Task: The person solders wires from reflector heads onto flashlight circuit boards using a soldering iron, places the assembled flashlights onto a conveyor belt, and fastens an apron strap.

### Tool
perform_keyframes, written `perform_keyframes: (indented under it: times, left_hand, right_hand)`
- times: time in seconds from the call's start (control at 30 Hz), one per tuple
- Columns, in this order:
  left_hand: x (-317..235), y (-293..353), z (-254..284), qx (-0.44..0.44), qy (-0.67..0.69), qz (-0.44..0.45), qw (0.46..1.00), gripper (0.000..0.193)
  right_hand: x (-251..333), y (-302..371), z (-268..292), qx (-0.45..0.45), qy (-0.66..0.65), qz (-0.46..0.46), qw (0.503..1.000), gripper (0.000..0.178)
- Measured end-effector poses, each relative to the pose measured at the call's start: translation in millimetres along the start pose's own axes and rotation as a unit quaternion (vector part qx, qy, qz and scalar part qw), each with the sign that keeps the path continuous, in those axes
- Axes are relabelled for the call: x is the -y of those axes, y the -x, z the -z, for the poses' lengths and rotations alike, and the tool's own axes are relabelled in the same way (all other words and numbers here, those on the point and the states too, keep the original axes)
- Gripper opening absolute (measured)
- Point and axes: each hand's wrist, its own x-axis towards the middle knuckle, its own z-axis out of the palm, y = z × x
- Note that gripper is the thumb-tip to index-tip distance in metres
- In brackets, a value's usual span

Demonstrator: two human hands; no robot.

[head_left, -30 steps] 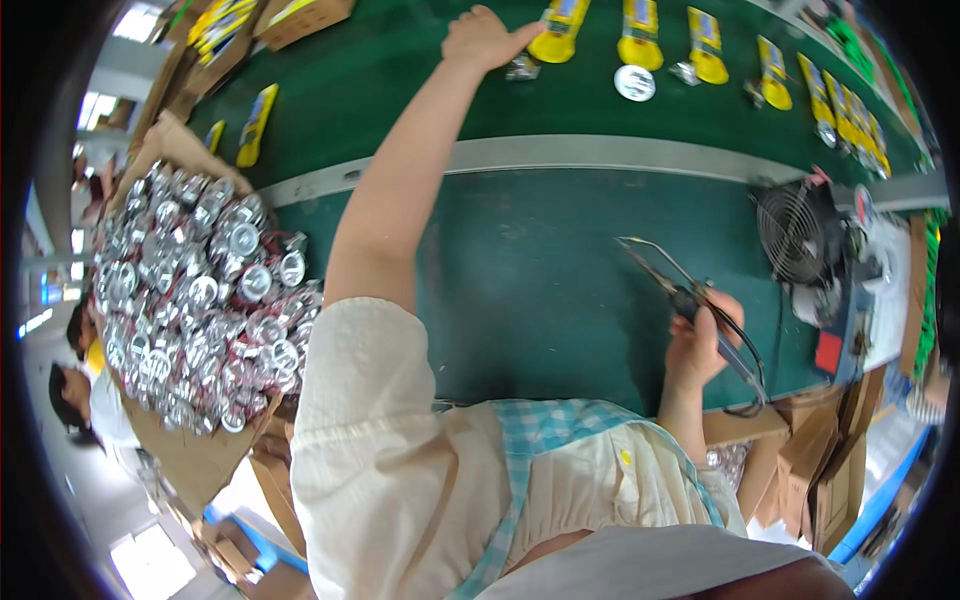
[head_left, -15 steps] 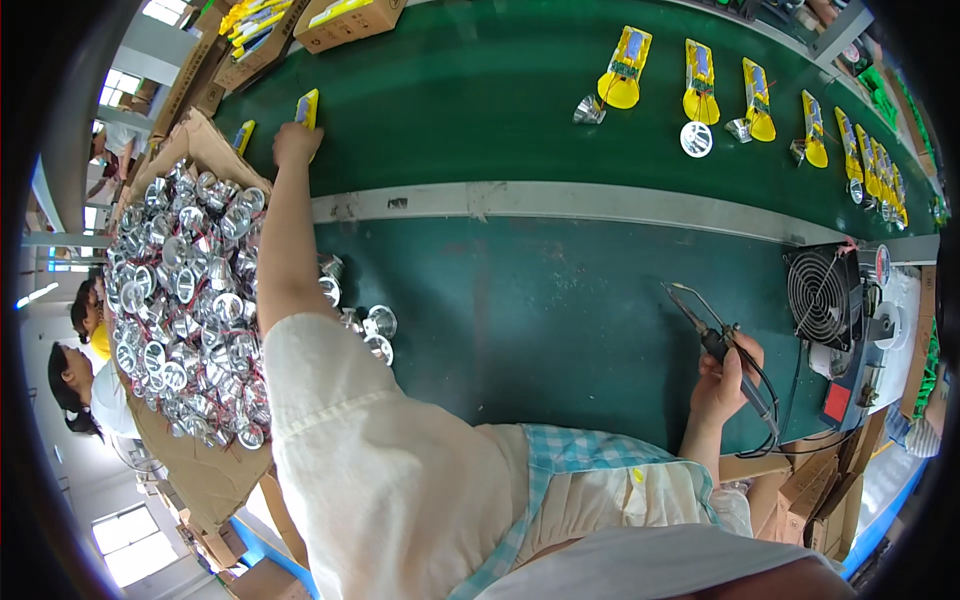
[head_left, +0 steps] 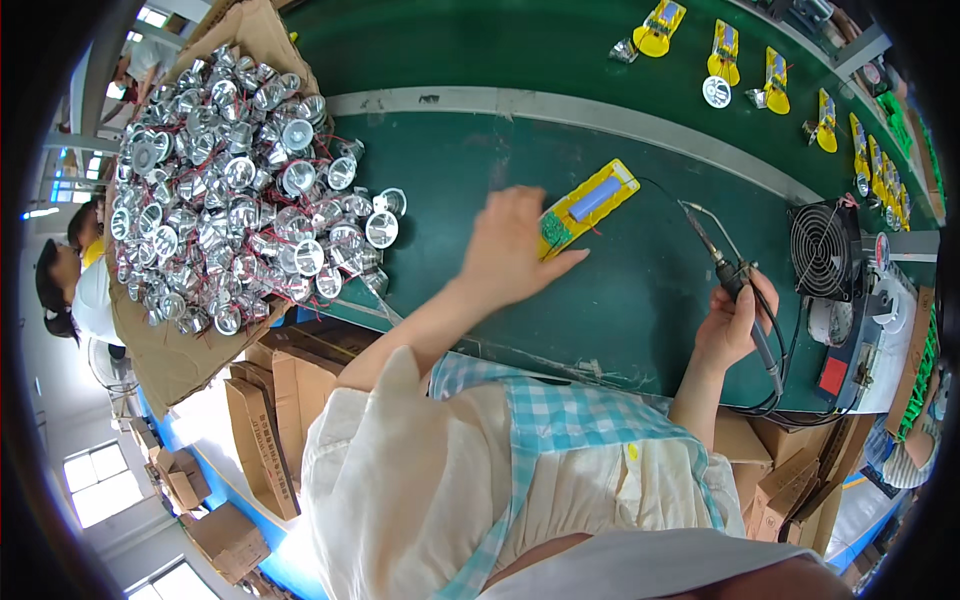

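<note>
My right hand (head_left: 732,322) grips a black soldering iron (head_left: 738,285) with a thin curved metal tube beside its tip, pointing up and left. A yellow plastic housing (head_left: 592,205) lies slanted on the green bench, with a blue cylindrical battery (head_left: 596,199) and a green circuit board (head_left: 553,230) in it. At the housing's lower left end is my left hand (head_left: 510,245), its thumb stretched out and its fingers blurred by motion. It appears open beside the housing; whether it touches the board end is hard to tell.
A heap of silver reflector cups (head_left: 240,170) with red wires fills cardboard on the left. Yellow housings with reflectors (head_left: 722,60) stand along the far green belt, behind a metal rail (head_left: 500,103). At right are a black fan (head_left: 826,250) and a cable.
My left hand has come back from the far belt to the bench, where a yellow housing now lies. The right hand still holds the soldering iron. The view has shifted.
</note>
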Motion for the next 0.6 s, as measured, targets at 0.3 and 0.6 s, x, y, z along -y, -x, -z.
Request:
perform_keyframes:
  times: [0.3,0.6]
  left_hand:
    - [162,-19,88,-0.018,-0.345,0.202,0.916,0.021]
    - [75,-13,54,0.022,-0.198,-0.118,0.973,0.019]
  right_hand:
    - [8,6,9,-0.002,0.003,-0.008,1.0,0.019]
    - [19,7,9,-0.021,-0.02,0.013,0.999,0.023]
